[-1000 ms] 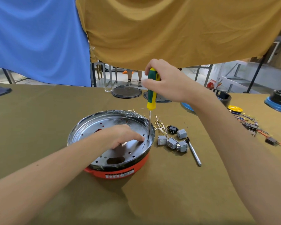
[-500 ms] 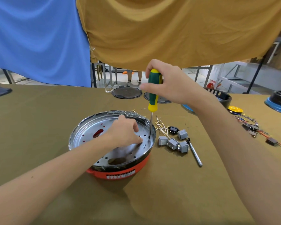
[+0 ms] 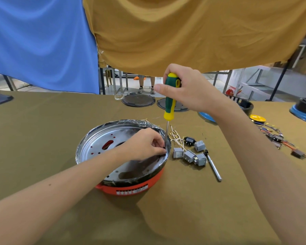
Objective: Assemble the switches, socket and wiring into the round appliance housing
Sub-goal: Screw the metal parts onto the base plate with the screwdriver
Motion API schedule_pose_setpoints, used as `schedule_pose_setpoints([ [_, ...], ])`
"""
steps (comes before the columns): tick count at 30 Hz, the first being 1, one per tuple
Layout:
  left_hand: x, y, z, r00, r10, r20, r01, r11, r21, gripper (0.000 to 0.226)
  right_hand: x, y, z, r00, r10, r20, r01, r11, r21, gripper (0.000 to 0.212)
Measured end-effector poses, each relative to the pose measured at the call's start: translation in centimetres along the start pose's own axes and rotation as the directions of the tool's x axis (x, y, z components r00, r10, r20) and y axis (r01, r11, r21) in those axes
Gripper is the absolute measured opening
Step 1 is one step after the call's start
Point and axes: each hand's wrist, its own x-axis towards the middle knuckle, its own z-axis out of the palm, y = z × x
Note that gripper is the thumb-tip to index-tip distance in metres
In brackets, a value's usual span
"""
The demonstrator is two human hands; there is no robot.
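Head view, the only one. Right hand (image 3: 185, 89) raised above the far-right rim of the round housing (image 3: 88, 144), fingers wrapped tight around the green-and-yellow handle of a screwdriver (image 3: 169, 103). Screwdriver close to upright, long axis running straight down from that fist, metal shaft dropping to a point just inside the housing's rim. Left hand (image 3: 145, 145) directly below the right, resting inside the housing's metal pan, fingertips (image 3: 159, 147) curled and pinched at the foot of the shaft; whether a screw or only the blade sits between them too small to tell. Housing orange below, silver and perforated on top, its rim wrapped in clear film, sitting under the left hand and nearer the body than the right.

Just to the right of the left hand, on the brown table (image 3: 42, 131): grey switches (image 3: 189, 153), a black socket (image 3: 189, 140) and pale wiring (image 3: 176, 137) with brass ends, all loose and outside the housing, so likely not yet fitted. Beside them a second metal tool (image 3: 213, 167), lying flat. Left hand nearer these parts than the right.

Next move likely turning on keeping the shaft vertical over the spot at the left fingertips.
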Motion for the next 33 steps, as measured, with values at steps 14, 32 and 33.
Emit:
schedule_pose_setpoints([
  [14, 0.2, -0.1, -0.1, 0.999, 0.039, 0.012, -0.039, 0.999, 0.030, 0.007, 0.1, -0.7, -0.1, 0.997, 0.015, 0.074, -0.019, 0.999, 0.047, 0.029],
  [32, 0.1, -0.2, -0.4, 0.996, 0.037, 0.087, -0.043, 0.997, 0.069, 0.013, -0.8, -0.5, 0.6, 0.998, 0.036, 0.044, -0.041, 0.991, 0.124, 0.037],
  [33, 0.1, -0.3, -0.3, 0.996, 0.035, 0.083, -0.041, 0.997, 0.068, 0.013, -1.0, -0.2, 0.8, 0.998, 0.058, 0.025, -0.062, 0.978, 0.197, 0.041],
])
